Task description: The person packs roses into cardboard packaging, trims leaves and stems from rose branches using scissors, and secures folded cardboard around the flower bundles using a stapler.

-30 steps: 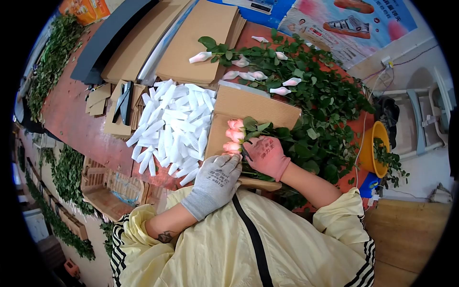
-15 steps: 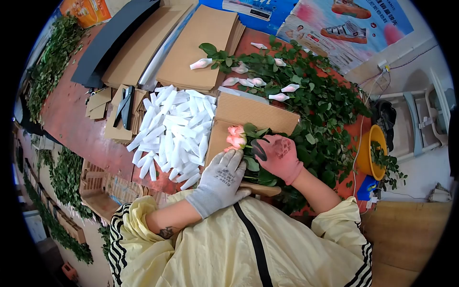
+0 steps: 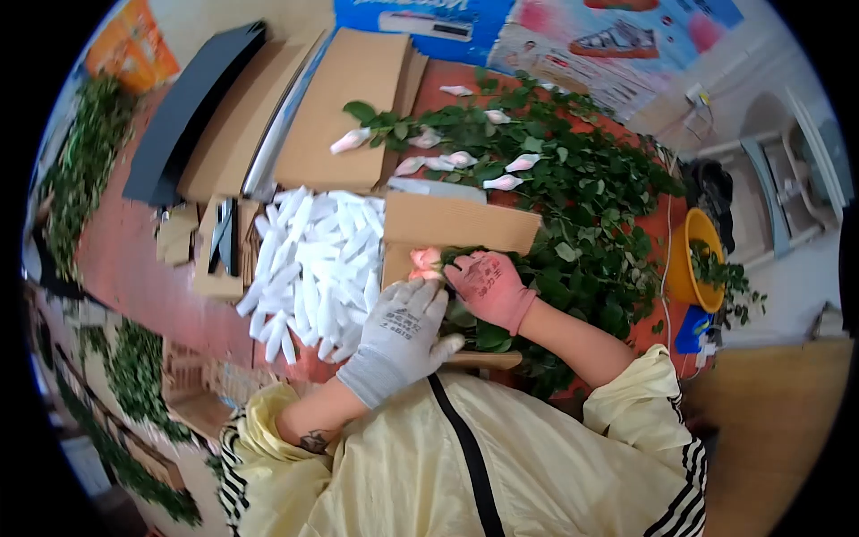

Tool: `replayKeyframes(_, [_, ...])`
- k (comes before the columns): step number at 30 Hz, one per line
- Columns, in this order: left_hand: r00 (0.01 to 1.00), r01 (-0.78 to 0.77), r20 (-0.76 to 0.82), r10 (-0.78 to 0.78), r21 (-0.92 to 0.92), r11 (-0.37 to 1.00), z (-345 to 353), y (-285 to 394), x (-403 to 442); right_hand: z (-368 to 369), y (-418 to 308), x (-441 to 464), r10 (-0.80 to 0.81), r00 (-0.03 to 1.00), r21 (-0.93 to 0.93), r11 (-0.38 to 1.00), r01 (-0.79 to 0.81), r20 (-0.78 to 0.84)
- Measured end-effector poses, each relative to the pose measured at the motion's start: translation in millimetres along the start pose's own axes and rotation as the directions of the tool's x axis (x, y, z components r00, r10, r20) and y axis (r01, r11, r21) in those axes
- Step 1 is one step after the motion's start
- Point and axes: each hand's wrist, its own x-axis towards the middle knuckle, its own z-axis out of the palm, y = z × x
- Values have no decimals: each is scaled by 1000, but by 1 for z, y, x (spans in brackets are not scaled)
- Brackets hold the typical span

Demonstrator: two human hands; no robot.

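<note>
Pink roses (image 3: 426,261) lie on an open piece of corrugated cardboard (image 3: 461,222), their leafy stems pointing right. My left hand (image 3: 403,331), in a grey glove, lies over the lower roses with its fingers stretched out and the thumb apart; it hides some blooms. Just right of the blooms, my right hand (image 3: 490,288), in a pink glove, has its fingers curled at the stems and leaves below the heads. What lies between those fingers is hidden. Left of the cardboard is a pile of white mesh sleeves (image 3: 318,268).
Sleeved rosebuds (image 3: 503,183) with leafy stems cover the table's right side. Cardboard sheets (image 3: 344,107) are stacked at the back. A black stapler-like tool (image 3: 224,237) rests on small card pieces at left. A yellow bucket (image 3: 694,259) stands right, a wicker basket (image 3: 192,380) lower left.
The view has shifted and tilted a little. My right hand moved off the blooms to the right, then came back close to them. My left hand stays over the roses, its thumb now spread.
</note>
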Motion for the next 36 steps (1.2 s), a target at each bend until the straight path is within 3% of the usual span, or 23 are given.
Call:
replayKeyframes(2, [997, -68, -32, 68, 5, 998, -3, -8, 11, 13, 6, -4, -14, 983, 129, 991, 38, -183])
replayKeyframes(4, [982, -171, -63, 176, 68, 983, 3, -10, 17, 14, 6, -12, 54, 990, 254, 967, -20, -127])
replayKeyframes(5, [982, -188, -19, 190, 89, 978, 12, -14, 15, 8, -1, -17, 67, 910, 142, 990, -10, -410])
replayKeyframes(6, [980, -201, 26, 199, 112, 973, 22, -21, 9, -17, -9, -30, 115, 916, 96, 992, -84, -384])
replayKeyframes(7, [980, -199, 51, 193, 146, 969, 31, -35, 3, -13, -17, -29, 207, 859, 372, 928, -22, -467])
replayKeyframes(8, [982, -183, 75, 172, 186, 965, 38, -46, 3, -36, -24, -43, 240, 772, 370, 929, -6, -589])
replayKeyframes(9, [990, -78, 113, 84, -56, 995, 42, -46, 14, -52, -29, -63, 289, 770, 457, 890, 3, -569])
replayKeyframes(10, [984, -37, 169, 64, -162, 986, 42, -50, 20, -55, -41, -73, 311, 547, 445, 887, 127, -777])
replayKeyframes(11, [974, 16, 224, 45, -261, 965, 42, -53, 26, -56, -55, -86, 351, 487, 472, 869, 147, -799])
replayKeyframes(13, [918, -396, 94, 385, 241, 886, 22, -47, 46, -48, -77, -109, 404, 528, 563, 807, 180, -747])
replayKeyframes(14, [895, -447, 132, 427, 237, 863, 24, -41, 49, -46, -86, -117, 390, 604, 644, 710, 284, -695])
replayKeyframes(16, [940, -297, 305, 156, 499, 814, 30, -26, 48, -45, -99, -141, 443, 651, 716, 660, 229, -617])
replayKeyframes(17, [951, -267, 256, 172, 403, 876, 30, -28, 43, -43, -104, -153, 452, 716, 777, 597, 202, -533])
replayKeyframes(20, [928, -373, 211, 307, 529, 763, 43, -52, 42, -15, -127, -198, 667, 590, 830, 558, 10, -455])
replayKeyframes(21, [953, -290, 225, 203, 480, 828, 44, -46, 44, -3, -137, -212, 694, 563, 833, 553, -15, -449])
replayKeyframes(23, [955, -284, 217, 204, 457, 843, 46, -36, 46, 16, -158, -240, 861, 325, 809, 489, -326, -390])
replayKeyframes(26, [944, -324, 213, 253, 438, 838, 54, -25, 48, 29, -183, -295, 990, 133, 888, 29, -460, 36])
replayKeyframes(28, [936, -347, 212, 281, 427, 835, 59, -18, 54, 42, -208, -343, 944, -241, 835, -313, -453, 223])
replayKeyframes(29, [933, -356, 215, 290, 424, 832, 61, -17, 56, 79, -228, -378, 883, -455, 693, -400, -600, 115])
replayKeyframes(30, [930, -363, 220, 295, 419, 832, 61, -16, 56, 85, -252, -417, 758, -619, 732, -538, -418, 204])
replayKeyframes(31, [928, -367, 224, 298, 419, 830, 60, -14, 59, 98, -273, -450, 584, -809, 617, -659, -430, 60])
replayKeyframes(33, [925, -375, 226, 305, 418, 828, 65, -13, 59, 94, -316, -513, 597, -774, 324, -705, -631, -208])
replayKeyframes(36, [920, -387, 229, 317, 419, 821, 67, -5, 63, 108, -340, -584, 510, -848, 242, -813, -530, -145])
